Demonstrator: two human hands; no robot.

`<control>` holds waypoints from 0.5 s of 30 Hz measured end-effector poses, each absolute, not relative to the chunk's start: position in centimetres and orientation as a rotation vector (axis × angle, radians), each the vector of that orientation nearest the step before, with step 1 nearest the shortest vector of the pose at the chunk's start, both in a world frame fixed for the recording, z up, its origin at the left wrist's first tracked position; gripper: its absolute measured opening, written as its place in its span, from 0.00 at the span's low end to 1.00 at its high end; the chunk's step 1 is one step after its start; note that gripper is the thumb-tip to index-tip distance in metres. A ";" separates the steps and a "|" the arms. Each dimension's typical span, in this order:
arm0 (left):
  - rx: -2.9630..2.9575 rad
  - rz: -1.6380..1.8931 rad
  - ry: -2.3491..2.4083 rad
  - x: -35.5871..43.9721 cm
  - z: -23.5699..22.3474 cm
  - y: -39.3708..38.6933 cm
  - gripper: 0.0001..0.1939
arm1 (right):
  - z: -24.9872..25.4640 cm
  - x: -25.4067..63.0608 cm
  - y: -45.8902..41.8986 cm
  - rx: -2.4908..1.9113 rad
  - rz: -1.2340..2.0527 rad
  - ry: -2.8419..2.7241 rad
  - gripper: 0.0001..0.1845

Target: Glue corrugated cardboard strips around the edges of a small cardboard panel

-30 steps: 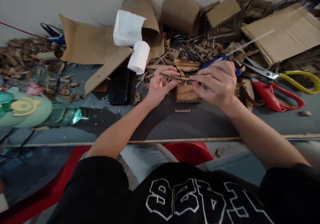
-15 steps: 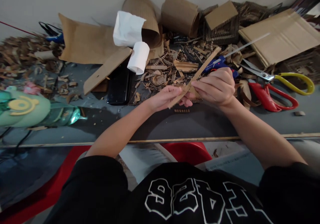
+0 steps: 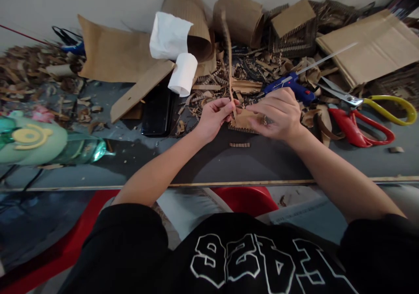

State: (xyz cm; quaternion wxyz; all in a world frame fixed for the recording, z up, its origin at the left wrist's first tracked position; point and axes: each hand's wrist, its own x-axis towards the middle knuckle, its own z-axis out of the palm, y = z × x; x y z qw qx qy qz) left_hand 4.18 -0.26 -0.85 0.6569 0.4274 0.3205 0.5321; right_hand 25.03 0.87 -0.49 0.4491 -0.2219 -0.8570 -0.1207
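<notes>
My left hand (image 3: 218,117) is closed in a pinch on a thin cardboard strip (image 3: 230,62) near its lower end. The strip stands up from the fingers and bends a little, its upper end slightly blurred. Just to the right is my right hand (image 3: 276,112), its thumb apart from the fingers and nothing visible gripped. Below the strip and partly under my right hand lies a flat cardboard piece (image 3: 245,120) with a corrugated edge. A short corrugated scrap (image 3: 240,145) rests nearer the table's front edge.
A blue glue gun (image 3: 290,84) and scissors (image 3: 358,104) with red and yellow handles lie right. Paper rolls (image 3: 183,73), a black phone (image 3: 155,115) and a green bottle (image 3: 78,149) are left. Cardboard tubes (image 3: 238,16), a box and heaped scraps line the back.
The strip has swung from slanting right to nearly upright. My right hand has come off it and shifted slightly left, uncovering the cardboard piece and more of the glue gun.
</notes>
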 end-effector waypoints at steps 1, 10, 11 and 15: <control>0.970 1.224 0.743 4.2 -0.9 -0.2 0.26 | -0.5 25.0 0.8 -0.535 -0.275 -2.146 0.15; 1.008 1.241 0.867 4.4 -1.1 -0.5 0.29 | -0.4 24.3 0.3 -0.675 -0.284 -2.275 0.09; 1.021 1.226 0.873 4.4 -1.1 -0.6 0.29 | -0.4 24.3 0.3 -0.679 -0.287 -2.256 0.09; 1.041 1.146 0.853 4.5 -1.1 -0.9 0.30 | -0.2 24.1 0.2 -0.612 -0.371 -2.135 0.08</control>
